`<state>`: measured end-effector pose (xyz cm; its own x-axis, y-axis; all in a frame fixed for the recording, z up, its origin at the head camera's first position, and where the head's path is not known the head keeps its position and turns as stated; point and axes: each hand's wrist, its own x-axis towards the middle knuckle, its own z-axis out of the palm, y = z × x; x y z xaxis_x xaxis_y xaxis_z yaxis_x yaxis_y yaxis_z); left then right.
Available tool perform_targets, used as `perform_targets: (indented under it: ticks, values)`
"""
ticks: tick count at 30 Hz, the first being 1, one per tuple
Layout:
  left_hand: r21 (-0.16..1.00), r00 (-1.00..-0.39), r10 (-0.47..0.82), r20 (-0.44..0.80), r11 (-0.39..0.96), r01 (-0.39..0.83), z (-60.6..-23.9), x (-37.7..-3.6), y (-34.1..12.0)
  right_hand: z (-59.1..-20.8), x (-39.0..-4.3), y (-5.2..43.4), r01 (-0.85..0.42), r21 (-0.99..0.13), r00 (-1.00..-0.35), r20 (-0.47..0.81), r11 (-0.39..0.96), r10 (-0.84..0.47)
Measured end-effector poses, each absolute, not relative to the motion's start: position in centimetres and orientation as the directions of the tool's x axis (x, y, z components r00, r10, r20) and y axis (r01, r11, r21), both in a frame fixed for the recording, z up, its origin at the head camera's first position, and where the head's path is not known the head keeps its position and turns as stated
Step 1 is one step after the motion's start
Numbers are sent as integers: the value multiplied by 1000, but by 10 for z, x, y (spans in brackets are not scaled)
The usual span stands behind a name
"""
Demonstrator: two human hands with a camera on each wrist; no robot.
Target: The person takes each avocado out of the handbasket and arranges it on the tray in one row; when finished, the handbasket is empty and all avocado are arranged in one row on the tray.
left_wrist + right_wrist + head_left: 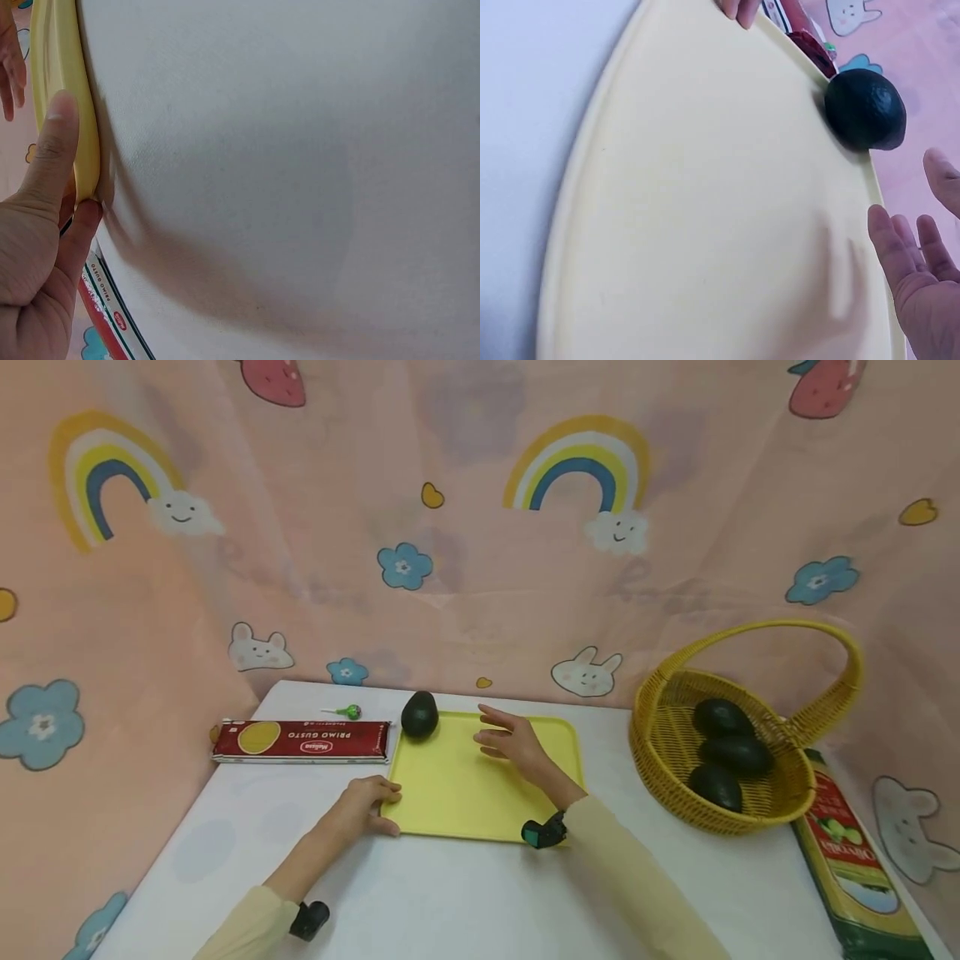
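A yellow tray (480, 785) lies on the white table with one dark avocado (419, 715) in its far left corner. At the tray's near left corner is my left hand (367, 806). The left wrist view shows its thumb (58, 142) on the rim and a fingertip at the rim's underside, pinching the edge. Over the far right part of the tray hovers my right hand (513, 745), fingers spread and holding nothing. The right wrist view has the avocado (865, 109) beyond its fingertips and the hand's shadow on the tray.
Left of the tray lies a red Primo Gusto packet (303, 742), with a green-headed lollipop (348, 712) behind it. To the right stands a yellow wicker basket (652, 768) holding several avocados (735, 755). A red and green packet (855, 860) lies beside it. A patterned pink cloth (480, 610) hangs behind.
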<state>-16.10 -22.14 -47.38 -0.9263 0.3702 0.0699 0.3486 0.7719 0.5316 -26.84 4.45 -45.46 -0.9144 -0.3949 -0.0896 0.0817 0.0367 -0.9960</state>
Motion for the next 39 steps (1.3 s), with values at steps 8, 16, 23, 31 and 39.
perform_targets:
  ticks: [8, 16, 23, 31, 39]
  values:
    - [544, -919, 384, 95, 753, 371, -474, -163, -221, -451, -254, 77, 70, -997, -908, -79, 38, -411]
    - [547, -918, 387, 87, 751, 368, -473, -163, -219, -443, -243, 112, 75, -995, -933, -93, 67, -347]
    - [534, -902, 417, 113, 740, 409, -472, -163, -219, -438, -230, 153, 34, -994, -932, -69, 104, -355]
    - [471, -873, 451, 183, 739, 481, -472, -161, -221, -427, -208, 190, 49, -993, -951, -81, 111, -300]
    - [498, -888, 435, 150, 742, 448, -472, -159, -220, -411, -180, 234, 6, -983, -972, -48, 184, -229]
